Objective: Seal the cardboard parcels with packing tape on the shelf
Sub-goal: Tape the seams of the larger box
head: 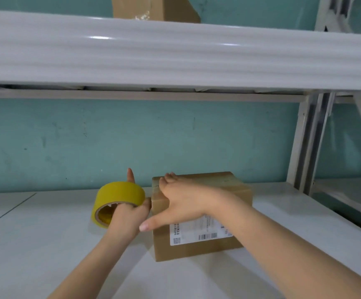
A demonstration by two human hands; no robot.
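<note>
1. From my feed, the upper shelf board (pixel 175 52) runs across the whole top half of the view. It hangs above the work area and leaves only a low opening under it.
2. A second cardboard box (pixel 153 9) stands on that upper board. Only its lower part shows over the board's front edge, with a patch of clear tape on it.
3. Grey-white metal uprights (pixel 311 143) rise at the right, well apart from the hands. A teal wall (pixel 67 143) with scuff marks closes the back.
4. The cardboard parcel (pixel 201 212) sits on the lower shelf board (pixel 46 244), right of centre and near the wall.
5. My right hand (pixel 181 197) lies flat on the parcel's top at its left end. The fingers are straight and the thumb stretches out past the near left corner. The forearm crosses the parcel and hides much of its top.
6. My left hand (pixel 130 216) grips the tape roll (pixel 117 201), with fingers curled through its core and one finger pointing up behind it. The roll is held on edge just beside the parcel's left side. I cannot tell whether a strip runs from it to the box.
7. The upper board is glossy white with ribbed grooves along its front, and the lower board is smooth matt white.
8. The parcel is plain brown card, box-shaped, with a white printed label (pixel 196 231) bearing barcodes on its near face. The tape is opaque yellow on a brown card core.
9. The parcel's flaps are down, so its contents are hidden.
</note>
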